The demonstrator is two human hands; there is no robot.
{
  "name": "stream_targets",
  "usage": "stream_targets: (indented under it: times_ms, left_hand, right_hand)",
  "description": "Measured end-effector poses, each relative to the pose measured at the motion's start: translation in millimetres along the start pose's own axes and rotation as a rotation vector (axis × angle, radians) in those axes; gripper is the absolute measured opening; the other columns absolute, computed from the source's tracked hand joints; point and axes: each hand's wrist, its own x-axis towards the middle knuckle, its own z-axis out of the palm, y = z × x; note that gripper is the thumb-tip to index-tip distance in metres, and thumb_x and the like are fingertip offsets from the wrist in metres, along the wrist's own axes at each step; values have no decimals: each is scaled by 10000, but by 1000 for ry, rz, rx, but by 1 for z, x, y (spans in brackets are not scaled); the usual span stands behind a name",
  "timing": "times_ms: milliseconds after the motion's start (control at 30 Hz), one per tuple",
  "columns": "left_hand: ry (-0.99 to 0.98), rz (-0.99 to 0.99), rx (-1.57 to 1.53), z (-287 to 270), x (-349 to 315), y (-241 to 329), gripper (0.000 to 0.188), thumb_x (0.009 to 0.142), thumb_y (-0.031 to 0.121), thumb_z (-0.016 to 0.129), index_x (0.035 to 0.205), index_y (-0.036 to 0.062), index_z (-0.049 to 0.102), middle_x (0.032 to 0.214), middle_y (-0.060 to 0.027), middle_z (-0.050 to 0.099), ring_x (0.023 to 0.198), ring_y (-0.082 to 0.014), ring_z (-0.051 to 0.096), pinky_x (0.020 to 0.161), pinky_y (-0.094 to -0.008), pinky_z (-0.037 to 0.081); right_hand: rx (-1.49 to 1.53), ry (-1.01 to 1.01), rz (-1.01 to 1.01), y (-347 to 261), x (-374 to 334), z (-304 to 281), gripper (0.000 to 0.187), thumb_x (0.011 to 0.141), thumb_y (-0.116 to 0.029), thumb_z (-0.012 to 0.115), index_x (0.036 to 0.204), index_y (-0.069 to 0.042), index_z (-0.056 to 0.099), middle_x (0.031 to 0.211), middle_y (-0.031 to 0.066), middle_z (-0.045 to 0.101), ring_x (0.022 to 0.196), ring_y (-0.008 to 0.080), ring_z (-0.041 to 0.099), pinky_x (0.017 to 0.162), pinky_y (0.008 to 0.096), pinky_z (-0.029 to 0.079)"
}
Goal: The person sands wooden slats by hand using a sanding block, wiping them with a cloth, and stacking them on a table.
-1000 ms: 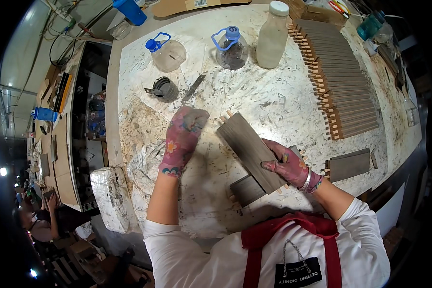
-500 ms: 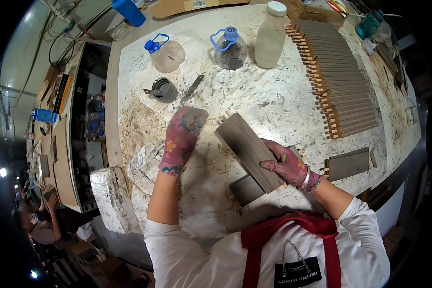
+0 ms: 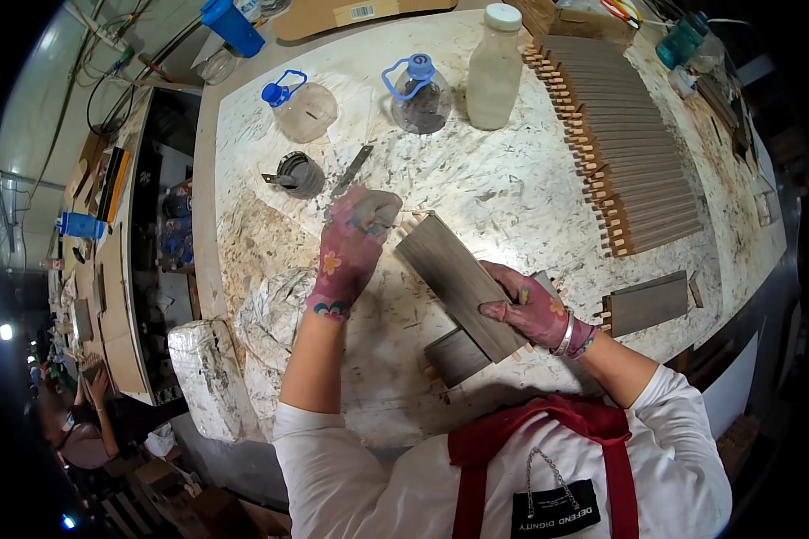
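Note:
My right hand (image 3: 532,312), in a pink flowered glove, grips the near end of a long grey-brown wooden board (image 3: 458,282) that lies slanted across the worktop (image 3: 512,189). My left hand (image 3: 355,241), gloved the same way, is closed around a small grey pad (image 3: 374,210) at the board's far left corner. A shorter dark board (image 3: 457,356) lies under the long one near my body.
A row of several grey slats with wooden pegs (image 3: 627,144) covers the right side. A white bottle (image 3: 495,67), two clear jugs with blue caps (image 3: 418,91), a small dark cup (image 3: 298,174), a metal blade (image 3: 352,169) and another dark board (image 3: 648,303) sit around. Crumpled plastic (image 3: 270,310) lies left.
My left hand with the pad has shifted slightly along the far end of the board. The right hand and the board have stayed almost still.

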Motion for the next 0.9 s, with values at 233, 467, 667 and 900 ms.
stream_targets:
  times_ms: [233,467,667,900]
  left_hand:
    - [3,-17,-13,-1,-3,-3,206,867,177,586,956,17,679,922,-118,628,908,-272,594,827,-327,452]
    - [-4,29,56,2,-3,-3,197,859,158,581,956,19,682,915,-123,633,904,-280,598,813,-338,458]
    - [32,22,13,1,-3,-4,192,869,172,592,949,22,682,919,-120,637,892,-270,601,801,-330,463]
    - [51,28,44,2,-4,-5,197,879,195,598,947,30,681,928,-115,643,882,-271,600,799,-333,464]
  right_hand:
    - [-46,-5,-5,2,0,-2,683,881,-207,674,1418,46,336,1387,138,460,1255,178,440,1042,314,374]
    - [26,-8,-3,2,0,0,697,876,-205,683,1421,45,329,1396,139,452,1274,179,422,1049,315,367]
    - [23,-15,-6,4,0,-1,713,875,-215,685,1429,41,316,1412,133,431,1285,177,408,1055,319,363]
    - [15,-39,3,3,0,-3,715,886,-219,675,1438,36,300,1438,132,392,1287,170,399,1046,327,381]
